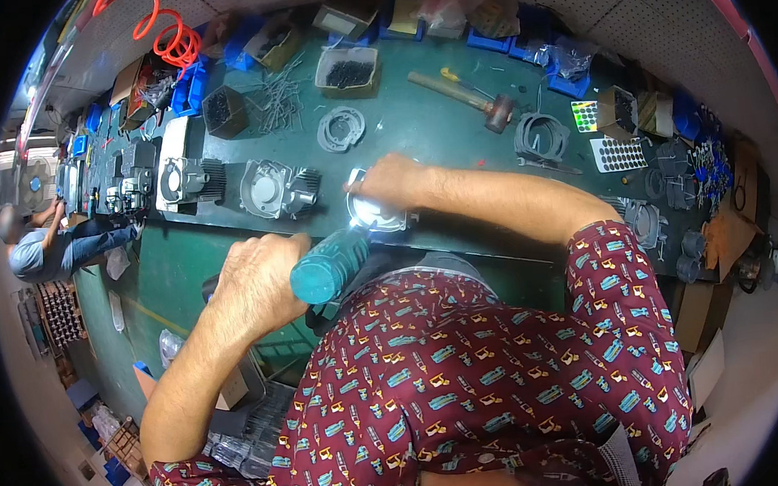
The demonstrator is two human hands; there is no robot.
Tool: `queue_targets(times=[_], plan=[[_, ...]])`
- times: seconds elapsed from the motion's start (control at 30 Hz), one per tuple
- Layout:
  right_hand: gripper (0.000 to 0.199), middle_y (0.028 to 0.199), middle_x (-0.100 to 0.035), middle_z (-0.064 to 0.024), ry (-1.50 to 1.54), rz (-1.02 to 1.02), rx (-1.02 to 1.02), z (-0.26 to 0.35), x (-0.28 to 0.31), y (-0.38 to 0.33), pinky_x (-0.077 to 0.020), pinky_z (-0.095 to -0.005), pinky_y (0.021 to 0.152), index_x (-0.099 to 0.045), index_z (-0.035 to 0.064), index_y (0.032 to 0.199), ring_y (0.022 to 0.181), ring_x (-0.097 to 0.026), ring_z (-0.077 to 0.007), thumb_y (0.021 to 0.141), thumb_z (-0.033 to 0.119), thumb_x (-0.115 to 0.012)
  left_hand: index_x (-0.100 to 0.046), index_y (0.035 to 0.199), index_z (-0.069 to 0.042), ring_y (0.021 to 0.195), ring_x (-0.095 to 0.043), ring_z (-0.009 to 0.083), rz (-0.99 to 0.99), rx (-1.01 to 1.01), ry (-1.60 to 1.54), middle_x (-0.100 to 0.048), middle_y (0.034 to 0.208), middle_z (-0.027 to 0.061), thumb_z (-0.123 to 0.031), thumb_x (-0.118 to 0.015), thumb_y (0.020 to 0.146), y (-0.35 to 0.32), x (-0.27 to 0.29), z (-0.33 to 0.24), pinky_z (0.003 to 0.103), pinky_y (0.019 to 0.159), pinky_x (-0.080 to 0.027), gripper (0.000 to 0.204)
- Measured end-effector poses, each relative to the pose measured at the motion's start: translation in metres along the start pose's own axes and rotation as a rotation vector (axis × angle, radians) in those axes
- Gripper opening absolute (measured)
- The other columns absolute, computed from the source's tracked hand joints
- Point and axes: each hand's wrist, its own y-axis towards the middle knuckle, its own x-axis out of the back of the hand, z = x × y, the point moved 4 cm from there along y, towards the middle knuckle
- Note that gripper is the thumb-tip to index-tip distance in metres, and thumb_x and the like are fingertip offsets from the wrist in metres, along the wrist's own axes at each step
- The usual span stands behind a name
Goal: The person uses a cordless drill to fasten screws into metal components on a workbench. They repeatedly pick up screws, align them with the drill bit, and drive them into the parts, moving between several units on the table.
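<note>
My left hand (264,270) is wrapped round a teal power screwdriver (324,269), whose front end points at a round silver metal housing (378,215) by the table's near edge. A bright light falls on that housing. My right hand (396,180) is at the far rim of the housing with its fingers curled together; what they grip is hidden. Left of it lies a cast motor housing (268,190) with a finned part, and farther left another finned housing (191,181). A grey ring-shaped plate (341,128) lies beyond my right hand.
A mallet (469,101) lies at the back, near a box of dark small parts (347,72). Grey rings (541,137) and sticker sheets (618,153) are to the right. A coiled red air hose (172,42) hangs at upper left. Another person (38,255) works far left.
</note>
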Motion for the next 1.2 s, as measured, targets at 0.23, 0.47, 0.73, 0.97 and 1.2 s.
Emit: queue_targets(times=[0.23, 0.47, 0.73, 0.97, 1.2], plan=[[0.062, 0.096, -0.073, -0.0121, 0.013, -0.069, 0.02, -0.003, -0.013, 0.005, -0.0579, -0.0438, 0.078, -0.06, 0.0111, 0.121, 0.093, -0.072, -0.0312, 0.065, 0.022, -0.086, -0.068, 0.094, -0.003, 0.086, -0.069, 0.0402, 0.004, 0.098, -0.047, -0.071, 0.085, 0.0219, -0.02, -0.075, 0.075, 0.007, 0.001, -0.006, 0.048, 0.079, -0.055, 0.026], [0.054, 0.094, -0.074, -0.0114, 0.015, -0.03, 0.005, 0.0, -0.003, 0.001, -0.0578, -0.0441, 0.077, -0.06, 0.0119, 0.119, 0.093, -0.073, -0.0304, 0.07, 0.017, -0.08, -0.069, 0.095, -0.007, 0.084, -0.069, 0.0389, -0.06, 0.072, -0.111, -0.072, 0.083, 0.0173, -0.028, -0.081, 0.075, -0.002, -0.011, 0.007, 0.047, 0.078, -0.055, 0.032], [0.06, 0.104, -0.07, -0.022, 0.612, -0.278, -0.122, -0.041, -0.021, -0.01, -0.0546, -0.0454, 0.086, -0.058, 0.0072, 0.133, 0.1, -0.068, -0.037, 0.078, 0.027, -0.07, -0.071, 0.104, -0.007, 0.08, -0.071, 0.0351, -0.236, 0.114, -0.527, -0.072, 0.082, 0.0172, -0.022, -0.083, 0.073, -0.037, -0.01, 0.017, 0.04, 0.076, -0.055, 0.037], [0.033, 0.108, -0.066, -0.0233, 1.72, -0.399, -0.361, -0.05, -0.025, -0.056, -0.0617, -0.0322, 0.078, -0.053, -0.0135, 0.126, 0.089, -0.07, -0.0256, 0.097, 0.002, -0.048, -0.07, 0.11, -0.003, 0.089, -0.066, 0.0138, -0.427, 0.269, -0.975, -0.073, 0.098, 0.0054, -0.021, -0.083, 0.084, -0.062, -0.079, 0.053, 0.032, 0.08, -0.054, 0.034], [0.022, 0.094, -0.068, -0.0132, 1.955, -0.471, -0.45, -0.03, -0.033, -0.056, -0.0602, -0.0282, 0.067, -0.063, -0.0026, 0.105, 0.076, -0.067, -0.0162, 0.099, 0.019, -0.063, -0.068, 0.116, -0.004, 0.096, -0.063, 0.0147, -0.484, 0.316, -1.284, -0.069, 0.107, 0.0042, -0.022, -0.083, 0.084, -0.062, -0.114, 0.063, 0.032, 0.087, -0.051, 0.04]])
